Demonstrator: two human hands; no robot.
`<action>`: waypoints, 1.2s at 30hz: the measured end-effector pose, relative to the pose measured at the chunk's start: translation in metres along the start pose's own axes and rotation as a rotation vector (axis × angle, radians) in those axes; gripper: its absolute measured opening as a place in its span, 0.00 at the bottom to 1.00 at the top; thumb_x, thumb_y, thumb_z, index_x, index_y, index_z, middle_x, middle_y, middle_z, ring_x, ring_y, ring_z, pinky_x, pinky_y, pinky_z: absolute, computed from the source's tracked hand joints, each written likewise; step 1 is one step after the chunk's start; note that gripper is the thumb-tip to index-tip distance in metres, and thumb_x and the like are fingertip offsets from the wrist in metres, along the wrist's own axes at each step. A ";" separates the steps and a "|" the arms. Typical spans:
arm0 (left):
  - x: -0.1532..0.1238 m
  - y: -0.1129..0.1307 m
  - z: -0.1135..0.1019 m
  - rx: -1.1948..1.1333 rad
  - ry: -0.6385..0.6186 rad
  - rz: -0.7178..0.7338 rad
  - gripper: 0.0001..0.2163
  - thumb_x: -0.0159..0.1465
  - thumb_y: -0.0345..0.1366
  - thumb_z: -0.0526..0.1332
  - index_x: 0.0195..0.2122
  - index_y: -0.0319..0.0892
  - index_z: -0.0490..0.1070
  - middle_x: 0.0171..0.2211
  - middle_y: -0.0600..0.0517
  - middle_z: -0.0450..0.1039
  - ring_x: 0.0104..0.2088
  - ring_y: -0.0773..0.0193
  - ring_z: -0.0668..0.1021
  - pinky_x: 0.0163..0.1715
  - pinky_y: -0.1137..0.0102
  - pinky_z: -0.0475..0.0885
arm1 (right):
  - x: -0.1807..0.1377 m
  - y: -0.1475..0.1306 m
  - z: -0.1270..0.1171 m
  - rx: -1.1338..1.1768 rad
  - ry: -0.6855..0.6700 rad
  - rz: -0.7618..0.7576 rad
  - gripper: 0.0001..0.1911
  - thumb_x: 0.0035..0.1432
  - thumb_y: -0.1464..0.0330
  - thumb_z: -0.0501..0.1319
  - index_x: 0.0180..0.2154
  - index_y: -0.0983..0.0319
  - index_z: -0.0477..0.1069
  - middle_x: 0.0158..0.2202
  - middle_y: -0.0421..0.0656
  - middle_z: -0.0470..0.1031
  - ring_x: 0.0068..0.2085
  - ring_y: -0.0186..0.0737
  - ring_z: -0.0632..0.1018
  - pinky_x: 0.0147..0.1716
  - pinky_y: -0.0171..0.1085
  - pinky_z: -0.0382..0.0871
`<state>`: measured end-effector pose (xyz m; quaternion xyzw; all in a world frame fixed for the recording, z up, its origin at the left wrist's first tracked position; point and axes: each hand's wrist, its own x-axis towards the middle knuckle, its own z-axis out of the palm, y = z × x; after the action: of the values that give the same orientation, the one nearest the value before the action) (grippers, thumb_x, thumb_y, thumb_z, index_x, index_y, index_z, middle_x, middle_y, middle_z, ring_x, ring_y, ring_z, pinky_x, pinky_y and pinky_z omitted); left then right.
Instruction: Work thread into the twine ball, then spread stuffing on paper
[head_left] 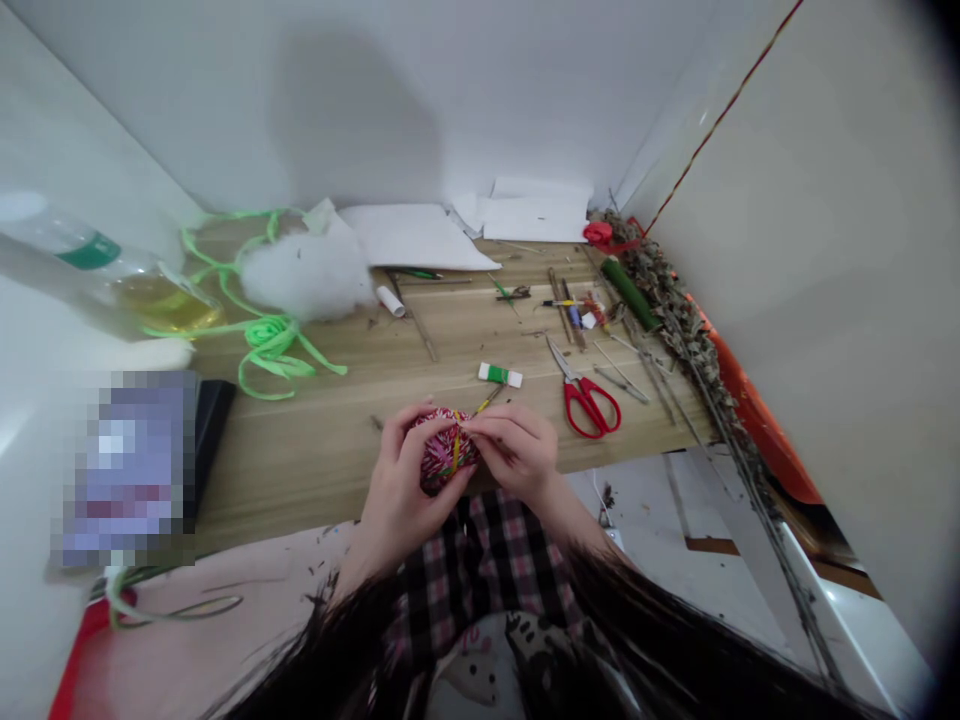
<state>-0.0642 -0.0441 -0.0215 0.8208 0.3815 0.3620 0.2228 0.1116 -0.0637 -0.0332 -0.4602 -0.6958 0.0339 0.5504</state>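
My left hand (401, 480) cups a small red-and-pink striped ball (444, 455) at the front edge of the wooden table (330, 440). My right hand (517, 450) pinches a thin yellow strip (459, 440) that lies across the ball and runs up to the right. Both hands are closed and touch the ball. A green-and-white glue stick (500, 374) lies just beyond the hands, and red-handled scissors (589, 395) lie to the right of them.
White stuffing (304, 272) and bright green ribbon (270, 345) lie at the back left, white paper sheets (420, 235) at the back. Sticks, pens, a green roll (628, 290) and dried twigs (679, 320) crowd the right edge. A plastic bottle (97, 275) stands at left.
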 end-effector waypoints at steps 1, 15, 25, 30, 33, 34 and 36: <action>0.000 0.000 0.000 -0.001 0.001 0.000 0.22 0.60 0.33 0.67 0.55 0.46 0.63 0.55 0.44 0.64 0.59 0.51 0.71 0.58 0.52 0.71 | 0.000 0.000 0.000 0.002 0.002 0.000 0.10 0.63 0.75 0.61 0.43 0.58 0.78 0.36 0.43 0.81 0.36 0.36 0.80 0.36 0.36 0.77; 0.000 0.000 0.000 -0.007 0.011 0.007 0.22 0.60 0.33 0.68 0.54 0.44 0.64 0.55 0.43 0.64 0.58 0.53 0.71 0.58 0.55 0.71 | -0.003 0.003 0.002 -0.028 0.008 -0.025 0.08 0.64 0.73 0.61 0.41 0.58 0.78 0.35 0.43 0.82 0.34 0.37 0.80 0.34 0.37 0.77; -0.001 0.000 0.001 -0.009 0.025 0.012 0.22 0.59 0.32 0.68 0.53 0.46 0.64 0.54 0.44 0.64 0.58 0.51 0.72 0.57 0.53 0.72 | 0.003 0.002 0.003 -0.061 -0.007 -0.034 0.07 0.64 0.73 0.61 0.39 0.58 0.78 0.33 0.42 0.81 0.33 0.37 0.79 0.33 0.39 0.74; -0.002 0.000 0.001 -0.010 0.022 0.009 0.22 0.59 0.32 0.68 0.53 0.46 0.64 0.54 0.44 0.64 0.58 0.52 0.72 0.57 0.53 0.71 | -0.001 0.007 0.001 -0.086 -0.051 -0.115 0.11 0.62 0.75 0.62 0.45 0.58 0.77 0.36 0.43 0.82 0.35 0.38 0.79 0.35 0.38 0.75; -0.003 -0.001 0.001 -0.014 0.021 0.007 0.22 0.59 0.33 0.68 0.53 0.46 0.64 0.54 0.44 0.64 0.58 0.51 0.72 0.57 0.52 0.71 | -0.001 0.009 -0.004 -0.137 -0.113 -0.180 0.14 0.63 0.75 0.61 0.49 0.57 0.76 0.38 0.44 0.82 0.36 0.39 0.79 0.35 0.39 0.76; -0.003 -0.001 0.001 -0.016 0.020 0.006 0.22 0.59 0.33 0.68 0.53 0.46 0.64 0.54 0.44 0.64 0.58 0.51 0.72 0.57 0.52 0.71 | -0.001 0.010 -0.005 -0.158 -0.134 -0.206 0.15 0.64 0.75 0.60 0.50 0.57 0.76 0.39 0.44 0.82 0.36 0.39 0.79 0.35 0.39 0.76; -0.003 -0.002 0.001 -0.025 0.021 0.008 0.22 0.59 0.33 0.68 0.53 0.46 0.64 0.55 0.44 0.64 0.58 0.51 0.72 0.58 0.52 0.71 | 0.001 0.013 -0.009 -0.203 -0.176 -0.265 0.16 0.65 0.74 0.59 0.51 0.57 0.75 0.40 0.44 0.82 0.35 0.38 0.79 0.34 0.39 0.76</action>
<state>-0.0657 -0.0459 -0.0248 0.8157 0.3760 0.3760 0.2277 0.1261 -0.0599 -0.0361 -0.4129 -0.7957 -0.0690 0.4377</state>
